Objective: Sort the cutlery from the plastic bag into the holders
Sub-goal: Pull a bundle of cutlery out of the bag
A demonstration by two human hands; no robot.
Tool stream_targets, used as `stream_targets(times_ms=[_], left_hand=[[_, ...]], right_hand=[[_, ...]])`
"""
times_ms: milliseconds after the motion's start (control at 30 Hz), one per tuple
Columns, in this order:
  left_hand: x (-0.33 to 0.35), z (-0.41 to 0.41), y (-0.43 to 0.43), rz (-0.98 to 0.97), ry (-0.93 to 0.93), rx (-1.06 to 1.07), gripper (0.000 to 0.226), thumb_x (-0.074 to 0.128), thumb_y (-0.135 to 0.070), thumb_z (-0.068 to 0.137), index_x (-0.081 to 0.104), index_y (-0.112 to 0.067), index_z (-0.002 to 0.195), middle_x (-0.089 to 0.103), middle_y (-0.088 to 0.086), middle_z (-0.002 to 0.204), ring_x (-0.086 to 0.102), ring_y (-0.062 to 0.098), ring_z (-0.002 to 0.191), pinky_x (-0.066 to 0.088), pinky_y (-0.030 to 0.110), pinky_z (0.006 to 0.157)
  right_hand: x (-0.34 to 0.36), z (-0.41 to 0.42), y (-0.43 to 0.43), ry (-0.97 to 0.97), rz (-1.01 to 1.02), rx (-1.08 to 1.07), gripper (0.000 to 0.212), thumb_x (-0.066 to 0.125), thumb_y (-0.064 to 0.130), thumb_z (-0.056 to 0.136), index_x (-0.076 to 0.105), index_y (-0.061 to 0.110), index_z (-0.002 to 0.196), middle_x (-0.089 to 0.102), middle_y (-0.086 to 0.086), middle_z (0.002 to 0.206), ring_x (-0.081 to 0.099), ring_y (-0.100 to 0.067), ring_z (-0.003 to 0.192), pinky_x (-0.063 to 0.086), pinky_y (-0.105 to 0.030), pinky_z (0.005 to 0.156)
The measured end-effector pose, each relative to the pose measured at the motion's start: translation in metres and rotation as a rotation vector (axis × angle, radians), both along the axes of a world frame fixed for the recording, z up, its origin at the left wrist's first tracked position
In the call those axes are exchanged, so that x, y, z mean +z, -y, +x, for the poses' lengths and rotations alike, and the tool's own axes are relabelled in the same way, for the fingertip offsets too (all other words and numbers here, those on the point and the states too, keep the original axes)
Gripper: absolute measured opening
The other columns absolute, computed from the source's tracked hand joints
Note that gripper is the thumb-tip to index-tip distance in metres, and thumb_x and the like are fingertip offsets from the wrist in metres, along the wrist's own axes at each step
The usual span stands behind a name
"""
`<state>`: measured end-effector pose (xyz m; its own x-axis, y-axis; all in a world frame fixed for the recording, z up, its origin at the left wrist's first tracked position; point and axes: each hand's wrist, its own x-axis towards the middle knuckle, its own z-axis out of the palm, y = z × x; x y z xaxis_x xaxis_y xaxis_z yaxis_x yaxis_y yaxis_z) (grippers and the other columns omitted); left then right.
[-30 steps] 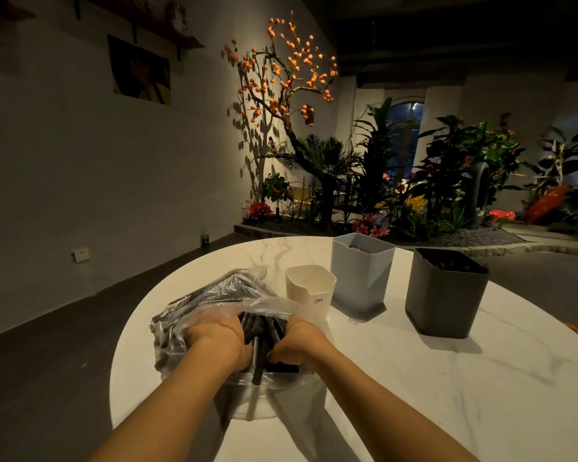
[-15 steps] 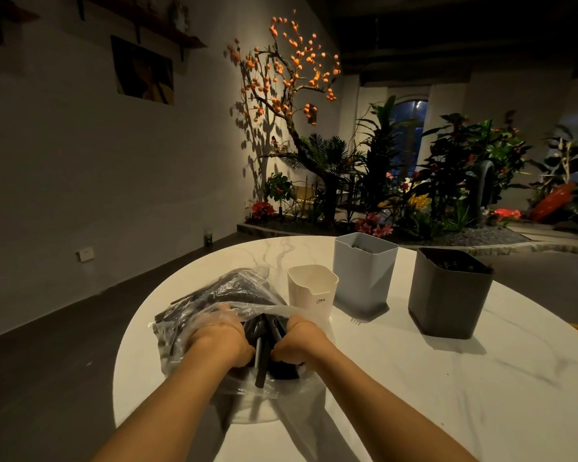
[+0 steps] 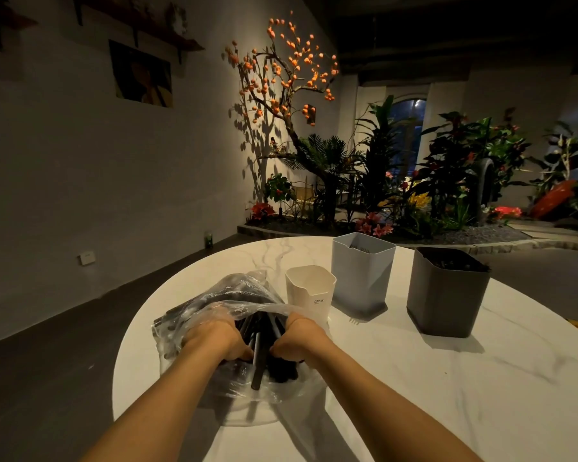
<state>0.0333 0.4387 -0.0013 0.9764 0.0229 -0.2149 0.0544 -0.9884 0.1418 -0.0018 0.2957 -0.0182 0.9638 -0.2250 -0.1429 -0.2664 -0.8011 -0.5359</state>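
A clear plastic bag (image 3: 214,300) full of black cutlery (image 3: 259,356) lies on the white marble table (image 3: 447,395) in front of me. My left hand (image 3: 214,340) grips the left side of the bag's mouth. My right hand (image 3: 299,340) grips the right side, and the mouth gapes between them with black handles poking out toward me. Beyond the bag stand three holders: a small white one (image 3: 309,288), a taller light grey one (image 3: 361,271) and a dark grey one (image 3: 446,291) furthest right.
The round table's left edge curves close to the bag. Bare tabletop lies right of my right arm and in front of the dark holder. An indoor garden (image 3: 397,181) with an orange-fruited tree (image 3: 287,75) fills the background.
Both hands stay on the bag's mouth and have hardly shifted. The view has tilted slightly; the holders have not moved.
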Motion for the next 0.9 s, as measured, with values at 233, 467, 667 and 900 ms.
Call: stream_targets(times_ms=[233,467,667,900], left_hand=[[0.002,-0.003,-0.001,-0.079,0.059,0.015,0.089,0.062,-0.078,0.080,0.048,-0.018,0.143,0.059,0.008,0.131,0.062,0.027,0.113,0.056,0.038,0.094],[0.007,0.007,0.001,-0.120,0.096,-0.045,0.051,0.048,-0.046,0.104,0.049,-0.018,0.146,0.059,0.009,0.134,0.060,0.028,0.118,0.054,0.035,0.094],[0.012,0.013,0.008,-0.452,-0.041,0.009,0.019,0.044,-0.010,0.101,0.054,-0.004,0.116,0.059,0.015,0.098,0.056,0.028,0.084,0.047,0.033,0.072],[0.011,-0.005,0.021,-0.845,-0.110,0.112,0.011,0.047,0.001,0.098,0.054,-0.007,0.094,0.058,0.016,0.090,0.056,0.027,0.085,0.052,0.034,0.076]], right_hand=[[0.008,-0.004,0.005,0.038,0.000,0.013,0.027,0.063,0.012,0.092,0.065,0.009,0.118,0.067,-0.013,0.114,0.064,-0.028,0.108,0.056,-0.040,0.096],[0.013,-0.007,0.005,-0.009,0.149,-0.006,0.026,0.059,0.002,0.093,0.065,0.007,0.118,0.069,-0.016,0.110,0.071,-0.028,0.098,0.061,-0.040,0.088],[0.019,-0.007,0.006,-0.003,0.281,-0.024,0.025,0.053,0.001,0.096,0.061,0.003,0.119,0.061,-0.014,0.097,0.062,-0.021,0.078,0.059,-0.033,0.082],[0.024,-0.009,0.005,-0.039,0.399,-0.027,0.028,0.050,0.001,0.095,0.062,0.000,0.120,0.059,-0.017,0.098,0.059,-0.023,0.078,0.054,-0.030,0.070]])
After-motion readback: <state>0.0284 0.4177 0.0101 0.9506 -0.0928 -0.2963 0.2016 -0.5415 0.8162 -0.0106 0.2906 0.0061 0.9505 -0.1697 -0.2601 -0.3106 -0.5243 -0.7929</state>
